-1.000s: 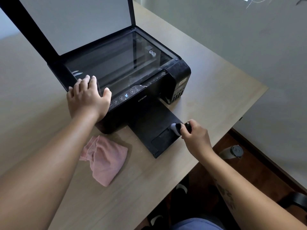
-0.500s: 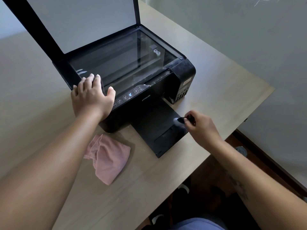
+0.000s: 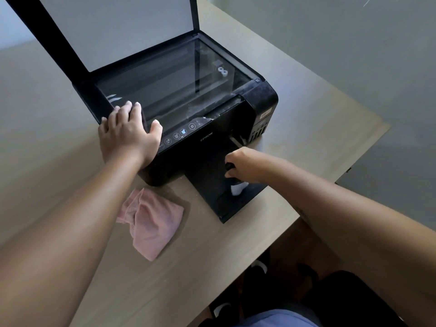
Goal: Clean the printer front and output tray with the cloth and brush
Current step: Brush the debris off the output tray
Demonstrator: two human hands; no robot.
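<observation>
A: Two hands in frame. Nearest the camera, off the printer's (image 3: 179,109) front-left corner, the pink cloth (image 3: 151,223) lies crumpled on the wooden table (image 3: 306,142), nobody touching it.

B: Brush?

A: Right hand (image 3: 247,165) is over the output tray (image 3: 212,185), which sticks out of the printer's front toward the camera. Fingers curled tight round the dark handle of the brush (image 3: 236,185), its pale bristle tip pointing down onto the tray's right part. Touching or just above, can't tell.

B: Left hand?

A: Left hand (image 3: 128,132) lies flat on the printer's front-left top corner, fingers spread and extended, thumb out toward the control panel (image 3: 181,135). Grips nothing, looks like it's bracing the body.

B: Further back?

A: Scanner glass (image 3: 169,83) exposed, scanner lid (image 3: 113,27) raised at the back of the printer. Whitish dust shows along the strip behind the control panel and near the ink tank block (image 3: 262,114) at the printer's right.

B: Progress?

A: Judging mid-task. Tray brushing is in hand; can't tell how much of it is clean, surface is too dark. Cloth wipe of the front seems left to do, given the cloth is parked. That dust behind the panel suggests the printer's upper front hasn't been finished.
</observation>
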